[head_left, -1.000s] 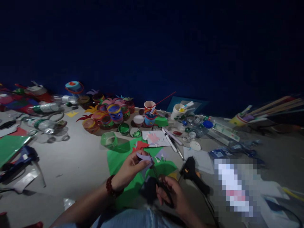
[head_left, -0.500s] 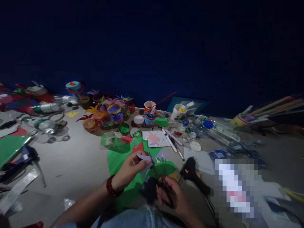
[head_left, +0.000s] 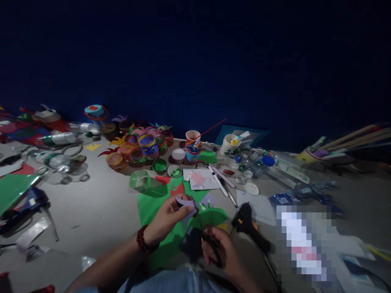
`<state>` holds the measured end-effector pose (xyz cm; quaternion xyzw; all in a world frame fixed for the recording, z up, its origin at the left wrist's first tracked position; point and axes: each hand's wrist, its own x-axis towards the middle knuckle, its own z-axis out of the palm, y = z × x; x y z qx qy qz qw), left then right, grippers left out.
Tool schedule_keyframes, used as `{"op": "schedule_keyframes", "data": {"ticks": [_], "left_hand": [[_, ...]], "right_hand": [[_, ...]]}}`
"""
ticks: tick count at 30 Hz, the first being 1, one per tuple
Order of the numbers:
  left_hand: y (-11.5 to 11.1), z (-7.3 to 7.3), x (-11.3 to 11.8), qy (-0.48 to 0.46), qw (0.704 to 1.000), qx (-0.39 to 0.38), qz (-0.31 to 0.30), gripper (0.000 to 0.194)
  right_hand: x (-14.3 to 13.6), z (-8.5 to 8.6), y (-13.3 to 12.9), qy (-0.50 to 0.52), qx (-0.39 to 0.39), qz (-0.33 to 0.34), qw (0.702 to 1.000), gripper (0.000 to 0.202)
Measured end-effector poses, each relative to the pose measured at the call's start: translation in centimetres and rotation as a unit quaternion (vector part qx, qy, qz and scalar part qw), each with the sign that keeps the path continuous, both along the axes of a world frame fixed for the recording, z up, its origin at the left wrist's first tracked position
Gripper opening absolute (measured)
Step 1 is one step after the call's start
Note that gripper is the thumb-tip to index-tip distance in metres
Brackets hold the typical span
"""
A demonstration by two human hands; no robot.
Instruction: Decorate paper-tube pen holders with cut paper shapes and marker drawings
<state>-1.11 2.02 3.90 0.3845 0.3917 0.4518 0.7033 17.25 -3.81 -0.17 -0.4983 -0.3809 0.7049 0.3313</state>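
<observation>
My left hand [head_left: 169, 215], with a dark red bead bracelet at the wrist, pinches a curved piece of purple paper [head_left: 187, 203]. In my right hand [head_left: 224, 246] is a pair of black-handled scissors [head_left: 210, 244], its blades pointing up and away beside the purple paper. Whether the blades touch the paper I cannot tell. Both hands are above a green sheet of paper [head_left: 152, 207] on the table. Small purple and white scraps [head_left: 208, 200] lie just beyond the scissor tips. A black glue gun [head_left: 250, 228] rests to the right of my right hand.
Several painted cups [head_left: 148, 145] with paper crests stand at the back left, near an open green paint pot [head_left: 159, 165]. A clear green-tinted cup [head_left: 140, 180] is beside the sheet. Markers [head_left: 218, 180] and plastic bottles [head_left: 287, 173] lie to the right; another glue gun [head_left: 32, 203] is left.
My hands, the purple paper and the scissors hold almost the same positions. At the lower left, a clear plastic strip has shifted.
</observation>
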Motion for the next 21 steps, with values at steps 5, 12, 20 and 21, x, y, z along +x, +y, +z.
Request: {"op": "schedule_keyframes", "data": {"ticks": [5,12,20,21], "left_hand": [[-0.03,-0.04,-0.05,-0.002,1.000,0.006,-0.005,0.028],[0.10,0.08,-0.08,-0.012,1.000,0.009,-0.009,0.028],[0.16,0.37,-0.09,-0.007,1.000,0.007,-0.009,0.028],[0.16,0.36,-0.11,-0.008,1.000,0.009,-0.011,0.028]], "right_hand": [[-0.11,0.12,0.08,-0.010,-0.006,0.008,1.000,0.058],[0.07,-0.33,0.05,-0.037,0.010,0.012,0.999,0.060],[0.01,-0.15,0.22,-0.055,-0.001,0.001,0.998,0.063],[-0.06,-0.18,0.23,-0.055,-0.004,-0.006,0.998,0.064]]}}
